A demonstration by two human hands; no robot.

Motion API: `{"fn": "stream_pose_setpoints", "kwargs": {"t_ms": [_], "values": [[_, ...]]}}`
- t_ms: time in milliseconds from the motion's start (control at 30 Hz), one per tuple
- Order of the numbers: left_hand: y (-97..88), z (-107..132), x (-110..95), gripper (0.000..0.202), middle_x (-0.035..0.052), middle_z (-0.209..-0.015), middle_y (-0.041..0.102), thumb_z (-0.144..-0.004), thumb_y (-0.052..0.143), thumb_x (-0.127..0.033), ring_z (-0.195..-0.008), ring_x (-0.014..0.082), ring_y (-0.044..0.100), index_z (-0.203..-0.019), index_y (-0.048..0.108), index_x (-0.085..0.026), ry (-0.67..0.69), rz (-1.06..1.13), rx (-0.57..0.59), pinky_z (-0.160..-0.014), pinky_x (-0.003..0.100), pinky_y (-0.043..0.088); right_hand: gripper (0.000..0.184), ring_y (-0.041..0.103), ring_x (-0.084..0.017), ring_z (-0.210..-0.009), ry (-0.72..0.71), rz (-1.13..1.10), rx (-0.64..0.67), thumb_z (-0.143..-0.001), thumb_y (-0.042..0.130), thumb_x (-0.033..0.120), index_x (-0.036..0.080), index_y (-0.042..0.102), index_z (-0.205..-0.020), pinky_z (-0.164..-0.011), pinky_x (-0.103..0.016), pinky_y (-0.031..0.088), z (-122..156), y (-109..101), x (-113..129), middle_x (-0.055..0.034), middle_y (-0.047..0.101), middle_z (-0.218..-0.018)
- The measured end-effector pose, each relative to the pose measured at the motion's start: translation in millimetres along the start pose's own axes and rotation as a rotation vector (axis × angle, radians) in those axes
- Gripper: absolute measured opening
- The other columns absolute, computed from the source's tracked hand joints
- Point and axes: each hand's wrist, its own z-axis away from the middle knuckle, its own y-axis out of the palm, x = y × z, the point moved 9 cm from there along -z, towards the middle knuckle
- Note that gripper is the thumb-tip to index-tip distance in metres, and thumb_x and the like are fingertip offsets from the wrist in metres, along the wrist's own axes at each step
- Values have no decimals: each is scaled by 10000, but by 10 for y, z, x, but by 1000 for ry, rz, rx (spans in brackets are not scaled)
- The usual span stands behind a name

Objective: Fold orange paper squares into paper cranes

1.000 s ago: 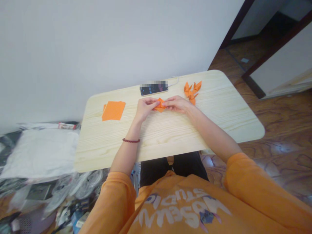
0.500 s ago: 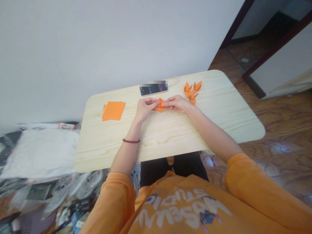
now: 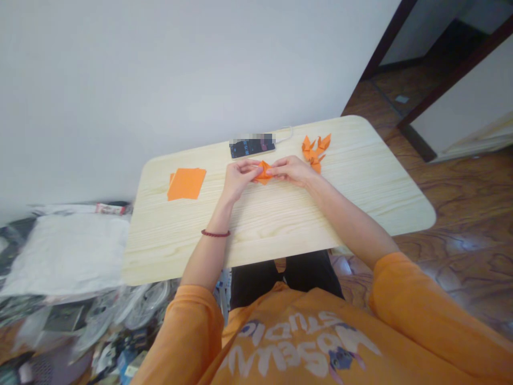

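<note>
My left hand [image 3: 237, 177] and my right hand [image 3: 292, 170] meet over the far middle of the pale wooden table [image 3: 280, 214]. Both pinch a small, partly folded orange paper piece [image 3: 263, 173] between their fingertips, just above the tabletop. A stack of flat orange paper squares [image 3: 186, 183] lies to the left of my left hand. Several finished orange folded paper figures [image 3: 316, 148] sit just beyond my right hand. A dark bead bracelet is on my left wrist.
A dark phone [image 3: 252, 146] with a white cable lies at the table's far edge, near the white wall. White bags and plastic clutter [image 3: 68, 256] fill the floor at the left. Wooden floor and a dark door frame [image 3: 420, 144] are at the right.
</note>
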Motion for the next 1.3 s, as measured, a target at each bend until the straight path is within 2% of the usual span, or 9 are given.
{"fn": "stream_pose_setpoints", "kwargs": {"t_ms": [167,400,567,1000,1167,1300], "values": [[14,8,-23,359,20,-696,700,-566,808,-363,-626,130,661,-809,642,-158,24,60,19,-605,232,523,243,458,-42,-477,-63,-10,-17,-498,854,205,113,663,-617,-434,-179,310,-5,-25,53,8,596,-522],[116,25,103,346,16,-716,694,-529,825,-304,-632,119,652,-739,594,-154,-146,138,99,-668,259,524,256,415,-39,-463,-118,26,-63,-508,847,232,118,639,-604,-441,-198,284,8,-47,95,24,555,-497],[131,36,153,332,-13,-685,663,-506,838,-259,-639,103,635,-680,577,-150,-215,215,91,-675,245,498,286,407,-39,-458,-134,63,-95,-500,860,264,119,633,-595,-441,-201,280,18,-54,115,27,544,-488],[170,83,251,289,0,-715,685,-496,818,-162,-694,99,635,-688,603,-137,-339,287,132,-721,231,471,217,382,-39,-419,-158,75,-101,-503,827,221,105,655,-567,-424,-204,259,-4,-39,100,25,521,-431],[151,80,276,284,-25,-651,632,-494,789,-141,-641,77,598,-622,535,-145,-372,268,122,-652,207,445,215,375,-35,-421,-136,85,-85,-507,818,219,98,649,-561,-416,-202,257,21,4,106,31,504,-424],[139,73,291,297,-54,-594,561,-505,746,-109,-575,47,538,-589,465,-154,-385,247,115,-575,176,403,222,401,-38,-438,-102,87,-69,-512,822,226,98,648,-565,-405,-192,263,18,18,77,9,550,-469]]}}
